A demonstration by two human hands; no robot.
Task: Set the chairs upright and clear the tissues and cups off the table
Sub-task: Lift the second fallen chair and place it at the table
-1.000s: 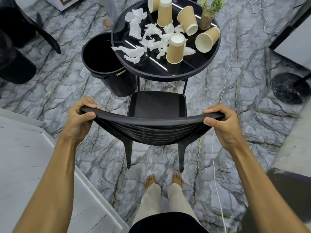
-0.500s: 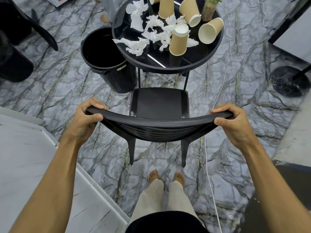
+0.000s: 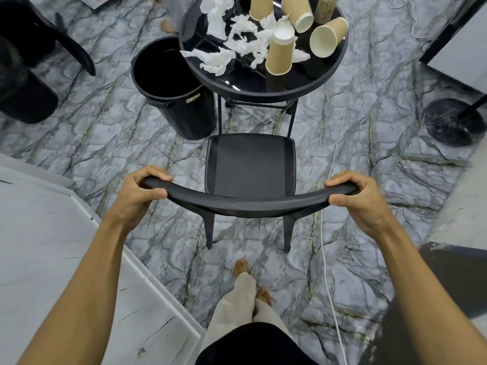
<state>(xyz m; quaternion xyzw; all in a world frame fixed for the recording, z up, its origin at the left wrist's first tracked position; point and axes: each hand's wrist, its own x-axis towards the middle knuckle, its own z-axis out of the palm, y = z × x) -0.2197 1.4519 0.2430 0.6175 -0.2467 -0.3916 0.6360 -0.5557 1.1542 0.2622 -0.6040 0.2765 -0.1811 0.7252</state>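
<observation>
A: Grips first?

B: Left grip point(image 3: 137, 196) was curled round the left end of the chair point(image 3: 250, 164) top rail, thumb on the near side, fingers over the far edge. Right grip point(image 3: 354, 198) was clamped the same way on the right end. Both were closed on the rail.

A: Chair?

B: Upright. Two rear legs were on the marble floor point(image 3: 105, 122), front legs hidden under the seat. The seat faced the worktop point(image 3: 263, 94), its front edge just short of the worktop's legs.

A: On the worktop?

B: Round, black, glossy. Crumpled white tissues point(image 3: 237, 43) were scattered over the left and middle. An upturned cup point(image 3: 280, 54) stood mid-top, touching tissues. A side-lying cup point(image 3: 328, 36) was at the right, mouth toward the camera. A tilted cup point(image 3: 297, 10) lay behind those. A far cup point(image 3: 261, 7) was cut off by the frame.

A: Rest?

B: An open black bin point(image 3: 168, 75) was just beside the worktop on the left, its rim partly under the worktop edge. A white cable point(image 3: 340, 127) ran along the floor right of the chair. The person's bare feet point(image 3: 239, 267) were behind the chair. A white panel point(image 3: 52, 259) was at lower left.
</observation>
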